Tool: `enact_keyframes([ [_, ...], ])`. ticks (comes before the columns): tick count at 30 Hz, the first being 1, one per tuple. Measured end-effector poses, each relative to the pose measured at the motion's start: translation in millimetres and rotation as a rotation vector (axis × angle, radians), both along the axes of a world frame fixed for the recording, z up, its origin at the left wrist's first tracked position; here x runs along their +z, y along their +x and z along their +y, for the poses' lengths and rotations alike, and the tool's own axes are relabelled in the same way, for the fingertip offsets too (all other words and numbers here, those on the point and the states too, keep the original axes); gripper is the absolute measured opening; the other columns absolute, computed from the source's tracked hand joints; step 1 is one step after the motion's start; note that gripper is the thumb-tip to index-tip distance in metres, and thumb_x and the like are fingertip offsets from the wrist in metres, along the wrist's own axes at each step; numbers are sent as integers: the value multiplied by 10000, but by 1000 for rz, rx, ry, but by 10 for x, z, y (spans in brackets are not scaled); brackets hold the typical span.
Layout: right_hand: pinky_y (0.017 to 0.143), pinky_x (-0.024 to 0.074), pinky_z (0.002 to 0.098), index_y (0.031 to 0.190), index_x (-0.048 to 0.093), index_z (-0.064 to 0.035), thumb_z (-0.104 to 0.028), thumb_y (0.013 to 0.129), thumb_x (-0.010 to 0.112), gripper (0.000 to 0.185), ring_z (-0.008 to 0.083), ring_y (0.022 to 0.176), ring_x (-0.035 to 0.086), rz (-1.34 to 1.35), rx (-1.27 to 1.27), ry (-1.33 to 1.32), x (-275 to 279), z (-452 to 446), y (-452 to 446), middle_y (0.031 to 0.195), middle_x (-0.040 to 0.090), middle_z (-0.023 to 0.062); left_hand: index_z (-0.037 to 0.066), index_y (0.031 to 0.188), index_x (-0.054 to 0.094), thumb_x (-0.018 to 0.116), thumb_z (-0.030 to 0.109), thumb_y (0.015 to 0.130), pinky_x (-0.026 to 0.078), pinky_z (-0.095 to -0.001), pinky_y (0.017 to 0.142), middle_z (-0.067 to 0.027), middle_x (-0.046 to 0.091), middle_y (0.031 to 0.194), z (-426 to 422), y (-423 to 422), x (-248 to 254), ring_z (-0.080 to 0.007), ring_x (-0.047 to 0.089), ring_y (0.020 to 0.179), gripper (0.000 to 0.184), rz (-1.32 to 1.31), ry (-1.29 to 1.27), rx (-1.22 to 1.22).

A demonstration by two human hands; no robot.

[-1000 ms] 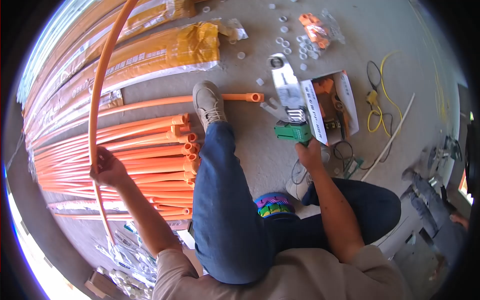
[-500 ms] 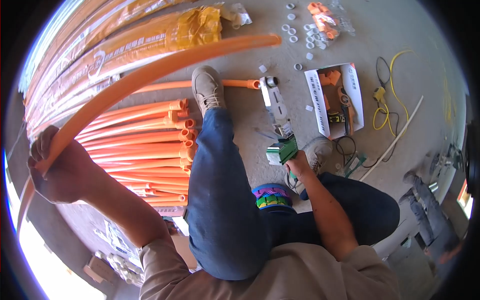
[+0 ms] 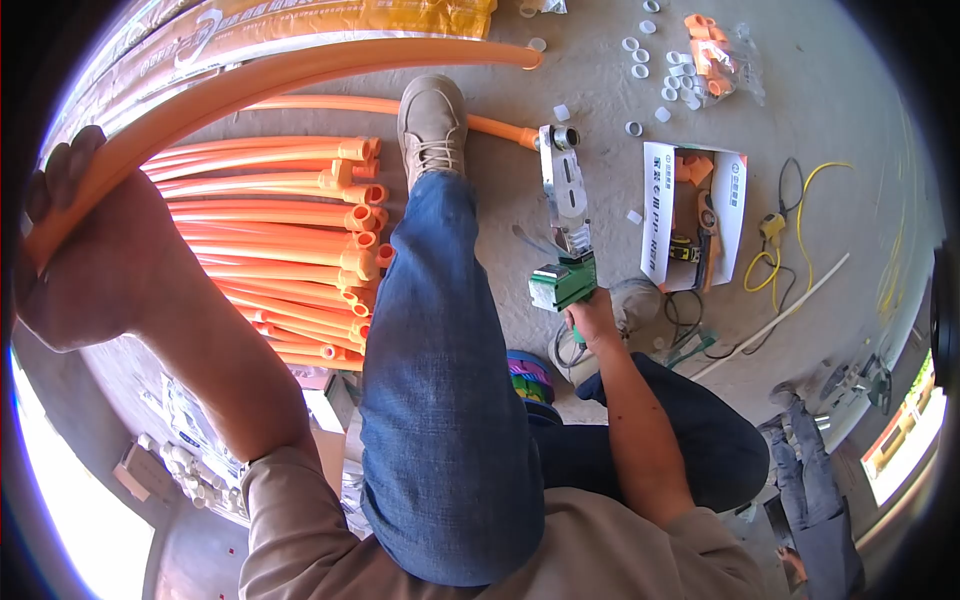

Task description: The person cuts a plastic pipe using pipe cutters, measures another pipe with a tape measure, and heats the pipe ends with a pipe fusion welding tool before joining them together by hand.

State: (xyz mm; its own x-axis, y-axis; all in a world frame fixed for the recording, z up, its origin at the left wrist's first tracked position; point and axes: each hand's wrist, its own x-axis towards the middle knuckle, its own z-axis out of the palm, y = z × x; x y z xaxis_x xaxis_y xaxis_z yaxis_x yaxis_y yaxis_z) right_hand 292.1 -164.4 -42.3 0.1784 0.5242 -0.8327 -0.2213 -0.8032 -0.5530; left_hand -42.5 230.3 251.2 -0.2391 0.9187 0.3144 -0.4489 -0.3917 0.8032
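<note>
Right hand (image 3: 594, 320) closed round the handle of the green tool (image 3: 562, 284), fingers wrapped, thumb position can't be told. Tool's metal plate (image 3: 567, 195) points away from the person, round dies (image 3: 565, 138) at its far end. Floor pipe (image 3: 330, 102), orange, runs in from left of the green tool; its socket end meets the dies, looks like contact, how far on can't be told. Beige shoe (image 3: 432, 115) sits across that pipe, left of the green tool's plate.

Left hand (image 3: 90, 250) raised, well left of the green tool, curled around the held pipe (image 3: 300, 63), also orange. Grip narrow, filled by the pipe; fingers bent over its far side, fingertips dark and partly lost at the picture edge. Held pipe arcs toward the tool side; its free end is farther out than the green tool's dies, slightly left, apart from them.

Left of the green tool, past the person's leg: pile of orange pipes (image 3: 270, 232) with socket ends facing the tool. Right of the green tool: open white box (image 3: 657, 215), orange fittings (image 3: 697, 168) and an orange-black tool (image 3: 708, 235) inside. Beyond the green tool, to the right: loose white rings (image 3: 640, 57), bagged orange fittings (image 3: 710, 60). Farther right of the green tool: yellow cable (image 3: 808, 205), thin white pipe (image 3: 780, 320). Nearer the person than the green tool: multicoloured round object (image 3: 530, 378), partly behind the leg.
</note>
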Motion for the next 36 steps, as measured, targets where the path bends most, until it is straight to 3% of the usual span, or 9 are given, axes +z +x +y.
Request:
enact_keyframes([
  [8,455,400,273,806,637,-8,-154,850,690,161,101,500,527,-29,1,-46,-13,44,23,631,580,20,91,722,540,541,344,714,445,-403,641,-69,389,675,-54,-4,-51,-218,408,558,253,6,-8,-10],
  [11,568,489,326,868,685,14,-222,825,756,250,129,621,616,-228,48,25,-129,-7,-2,708,672,58,98,742,549,549,337,712,432,-383,671,-65,399,701,-145,84,-51,-212,419,598,241,25,-7,-13],
  [16,753,532,429,990,698,-9,-248,810,751,304,381,862,702,-601,279,9,-128,26,-95,907,714,232,121,730,549,511,190,783,399,-362,688,-39,441,738,-423,290,153,-189,425,651,94,-98,-41,-271],
  [18,774,531,447,1009,690,-10,-247,811,742,313,421,907,677,-606,273,18,-226,-16,-112,928,703,251,170,989,539,524,181,938,397,-284,449,-2,544,693,-532,573,216,-147,488,525,55,251,-4,290],
  [19,794,529,466,1028,683,-11,-247,811,733,324,461,951,652,-607,289,26,-275,-42,-124,950,691,270,170,989,539,524,181,938,397,-284,449,-2,544,693,-565,583,254,-147,488,525,55,254,7,265],
  [21,803,531,477,1038,676,-15,-249,810,733,332,458,950,655,-626,290,-20,-199,9,-133,957,693,268,97,781,529,566,269,726,376,-324,745,-45,420,793,-596,480,340,-179,400,700,185,-66,47,-672],
  [22,811,533,488,1049,669,-19,-252,810,733,340,454,948,659,-645,319,-67,-145,39,-143,963,694,267,117,763,459,561,240,764,324,-308,757,-23,391,823,-562,329,380,-159,356,737,160,14,-111,-757],
  [26,827,537,504,1040,660,-21,-271,811,733,347,452,939,666,-672,314,-150,1,126,-164,947,703,254,160,653,409,465,177,852,324,-313,611,0,363,730,-753,1029,495,-145,338,607,208,84,63,-616],
  [36,789,550,498,1008,652,-20,-268,810,727,325,425,881,684,-639,289,-140,-11,72,-127,889,709,227,169,625,336,418,149,848,294,-297,523,2,290,668,-901,1796,412,-136,258,520,239,203,73,-611],
])
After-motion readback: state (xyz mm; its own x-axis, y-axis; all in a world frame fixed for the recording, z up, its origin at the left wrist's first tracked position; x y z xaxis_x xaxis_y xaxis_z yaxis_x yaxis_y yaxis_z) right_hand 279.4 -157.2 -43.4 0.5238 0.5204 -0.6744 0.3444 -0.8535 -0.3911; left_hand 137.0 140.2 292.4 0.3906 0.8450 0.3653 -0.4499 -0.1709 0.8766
